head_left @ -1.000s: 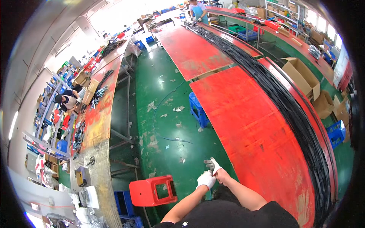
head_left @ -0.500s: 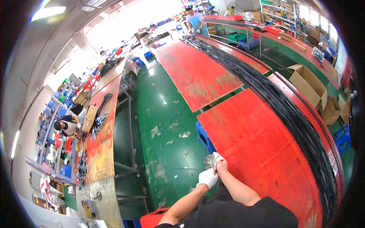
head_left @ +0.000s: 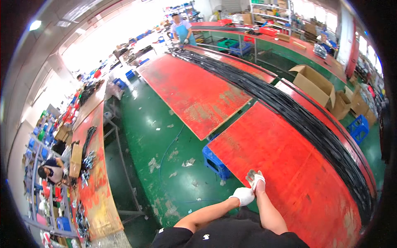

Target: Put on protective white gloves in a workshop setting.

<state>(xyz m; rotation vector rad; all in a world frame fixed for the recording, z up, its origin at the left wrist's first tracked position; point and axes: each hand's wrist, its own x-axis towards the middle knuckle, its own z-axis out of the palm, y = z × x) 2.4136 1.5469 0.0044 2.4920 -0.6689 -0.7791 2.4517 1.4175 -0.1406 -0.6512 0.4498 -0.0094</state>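
My left hand (head_left: 243, 196), in a white knit glove, is closed against the edge of the glove on my right hand, by the wrist. My right hand (head_left: 256, 181) wears a white glove (head_left: 259, 179) with a grey-stained palm side, and part of the hand's heel is bare. The right fingers are stretched out and a little apart, pointing away from me. Both hands are over the near left edge of the red table (head_left: 285, 173). Along the table's right side runs a long bundle of black strips (head_left: 289, 107), out of both hands' reach.
A second red table (head_left: 194, 91) stands beyond a narrow gap. Below the table edge is a blue plastic stool (head_left: 215, 162). Cardboard boxes (head_left: 316, 84) and a blue crate (head_left: 358, 129) stand at right. One co-worker (head_left: 182, 31) is at the far end, another (head_left: 53, 170) at left.
The view has turned rightward. My hands have moved from beside the table edge to over it, and the right fingers have straightened out.
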